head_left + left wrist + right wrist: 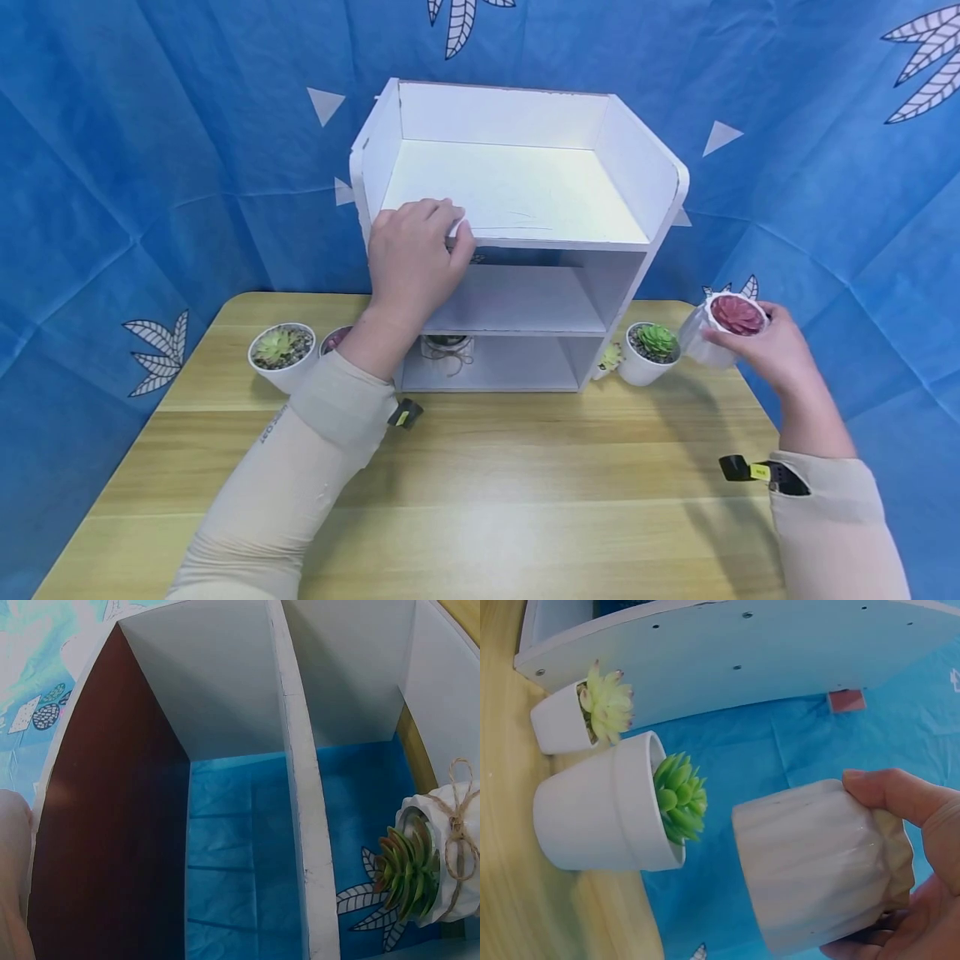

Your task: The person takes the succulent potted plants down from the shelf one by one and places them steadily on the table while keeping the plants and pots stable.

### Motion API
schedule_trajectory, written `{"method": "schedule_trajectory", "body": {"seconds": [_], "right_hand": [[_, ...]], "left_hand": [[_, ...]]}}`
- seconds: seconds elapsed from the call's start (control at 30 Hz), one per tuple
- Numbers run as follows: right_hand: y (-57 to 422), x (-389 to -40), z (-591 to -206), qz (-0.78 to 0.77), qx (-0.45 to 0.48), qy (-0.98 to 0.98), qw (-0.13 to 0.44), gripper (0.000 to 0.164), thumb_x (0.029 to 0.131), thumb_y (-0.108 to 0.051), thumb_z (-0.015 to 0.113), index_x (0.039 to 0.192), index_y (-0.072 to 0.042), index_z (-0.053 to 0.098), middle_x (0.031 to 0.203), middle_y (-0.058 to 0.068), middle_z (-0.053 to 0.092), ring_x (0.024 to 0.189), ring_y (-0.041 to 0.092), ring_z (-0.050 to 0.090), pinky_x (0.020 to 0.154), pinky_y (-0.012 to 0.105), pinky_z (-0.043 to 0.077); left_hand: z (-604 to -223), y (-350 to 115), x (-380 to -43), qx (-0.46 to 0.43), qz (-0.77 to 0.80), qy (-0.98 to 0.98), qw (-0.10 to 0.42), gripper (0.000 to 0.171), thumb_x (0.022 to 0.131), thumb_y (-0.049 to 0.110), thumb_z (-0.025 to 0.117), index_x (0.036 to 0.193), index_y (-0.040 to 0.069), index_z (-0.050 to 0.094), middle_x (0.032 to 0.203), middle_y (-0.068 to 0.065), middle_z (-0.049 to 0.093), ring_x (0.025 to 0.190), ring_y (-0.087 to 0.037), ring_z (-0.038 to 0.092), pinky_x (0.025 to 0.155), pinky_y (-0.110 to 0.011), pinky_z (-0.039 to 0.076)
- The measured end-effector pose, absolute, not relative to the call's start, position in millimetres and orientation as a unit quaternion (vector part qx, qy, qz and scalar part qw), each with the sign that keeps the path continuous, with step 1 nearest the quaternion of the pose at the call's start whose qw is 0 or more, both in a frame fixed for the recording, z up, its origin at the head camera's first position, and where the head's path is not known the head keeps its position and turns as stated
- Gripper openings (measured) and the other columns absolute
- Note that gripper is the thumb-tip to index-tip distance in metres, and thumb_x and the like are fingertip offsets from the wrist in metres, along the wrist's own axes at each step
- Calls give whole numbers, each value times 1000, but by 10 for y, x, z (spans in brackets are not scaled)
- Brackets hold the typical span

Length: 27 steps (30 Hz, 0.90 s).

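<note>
A white wooden shelf unit [517, 187] stands at the back of the table. My left hand [416, 250] grips the front edge of its top board near the left side, fingers on top and thumb at the front; only a bit of this hand [13, 877] shows in the left wrist view. Off to the right, my right hand [783, 346] holds a white ribbed pot [817, 862] by its rim, above the table. A dark red succulent [737, 315] fills that pot. Left of it, a green succulent in a smooth white pot [643, 367] stands on the table.
A small pale succulent [607, 705] sits between the green one and the shelf. On the bottom shelf stands a white pot tied with twine [457, 847]. Another white pot [281, 371] is at left, near a pot partly hidden by my left arm. Blue cloth [825, 208] hangs behind.
</note>
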State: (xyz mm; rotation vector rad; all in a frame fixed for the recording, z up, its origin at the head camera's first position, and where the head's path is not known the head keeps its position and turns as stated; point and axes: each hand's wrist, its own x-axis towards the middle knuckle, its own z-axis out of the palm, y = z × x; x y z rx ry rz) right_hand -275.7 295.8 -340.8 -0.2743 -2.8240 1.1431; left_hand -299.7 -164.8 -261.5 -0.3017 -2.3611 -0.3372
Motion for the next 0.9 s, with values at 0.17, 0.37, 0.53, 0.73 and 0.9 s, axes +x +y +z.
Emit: {"method": "schedule_trajectory", "body": {"seconds": [0.17, 0.37, 0.53, 0.73, 0.9], "right_hand": [[2973, -2794, -3442, 373, -105, -921, 51, 113, 85, -50, 75, 152, 14, 10, 145, 44, 30, 130, 57, 35, 100, 70, 35], [3001, -2851, -3526, 379, -120, -915, 64, 111, 86, -48, 75, 152, 13, 10, 146, 43, 30, 132, 55, 35, 103, 68, 35], [3033, -2890, -3625, 382, -135, -912, 66, 112, 86, -49, 74, 152, 13, 9, 146, 42, 30, 132, 54, 35, 105, 67, 34], [3049, -2911, -3736, 382, -146, -911, 60, 114, 84, -54, 74, 151, 13, 11, 145, 42, 31, 132, 54, 36, 104, 67, 35], [3070, -2921, -3796, 392, -159, -904, 56, 116, 84, -55, 74, 152, 12, 9, 148, 42, 29, 134, 55, 34, 105, 67, 34]], "left_hand": [[-2610, -1649, -3000, -117, -128, -917, 359, 45, 100, 41, 42, 121, 15, 72, 125, -5, 70, 117, -24, 63, 94, -43, 48], [-2605, -1649, -3003, -118, -127, -917, 360, 45, 100, 40, 42, 121, 15, 72, 125, -5, 70, 117, -24, 63, 94, -42, 48], [-2605, -1650, -2999, -119, -127, -917, 360, 45, 100, 40, 41, 121, 15, 73, 124, -5, 70, 116, -24, 64, 93, -42, 48], [-2609, -1649, -2998, -118, -125, -917, 360, 45, 100, 40, 42, 121, 15, 72, 124, -5, 70, 116, -24, 64, 93, -43, 49], [-2615, -1646, -2998, -119, -126, -917, 359, 44, 100, 40, 42, 120, 15, 72, 124, -5, 70, 115, -24, 64, 93, -42, 48]]}}
